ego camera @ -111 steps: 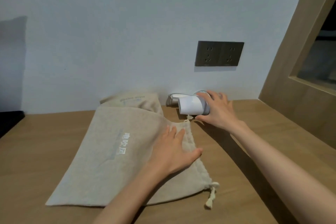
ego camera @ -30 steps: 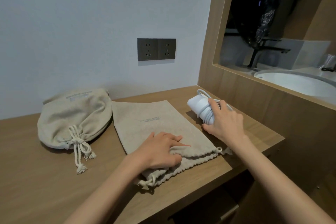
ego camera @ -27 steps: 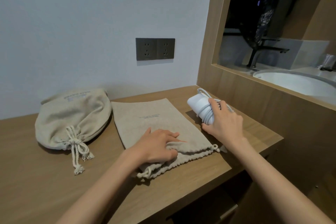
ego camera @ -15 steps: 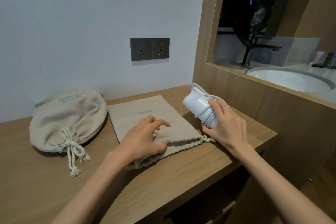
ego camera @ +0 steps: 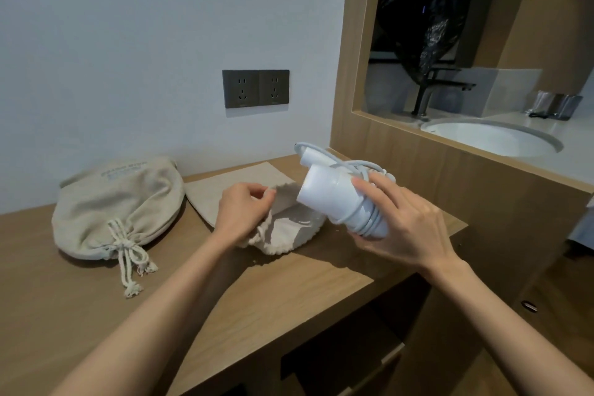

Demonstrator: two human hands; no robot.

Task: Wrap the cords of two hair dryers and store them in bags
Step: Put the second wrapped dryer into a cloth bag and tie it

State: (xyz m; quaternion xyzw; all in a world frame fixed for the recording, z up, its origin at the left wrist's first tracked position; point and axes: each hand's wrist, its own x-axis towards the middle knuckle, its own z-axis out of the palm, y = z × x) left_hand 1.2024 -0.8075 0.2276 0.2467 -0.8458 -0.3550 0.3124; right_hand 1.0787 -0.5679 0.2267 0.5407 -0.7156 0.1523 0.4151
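Your left hand (ego camera: 239, 212) now pinches the upper lip of the flat drawstring bag (ego camera: 231, 178). Half a second ago it lay pressed on the cloth; it has since lifted the mouth open, so the pale inside shows. Your right hand (ego camera: 405, 228) is wrapped round the white hair dryer (ego camera: 331, 199), its cord (ego camera: 361, 219) wound round the body. It has raised the dryer off the wooden counter (ego camera: 225, 292), and the barrel end now hangs just over the open mouth, not yet inside. That means wrapping is finished, and what remains is sliding it in and drawing the string. To the left a bulging bag (ego camera: 119, 202) sits tied shut, probably holding the first dryer. Behind are a double wall socket (ego camera: 255, 88) and, to the right, a washbasin (ego camera: 488, 138).
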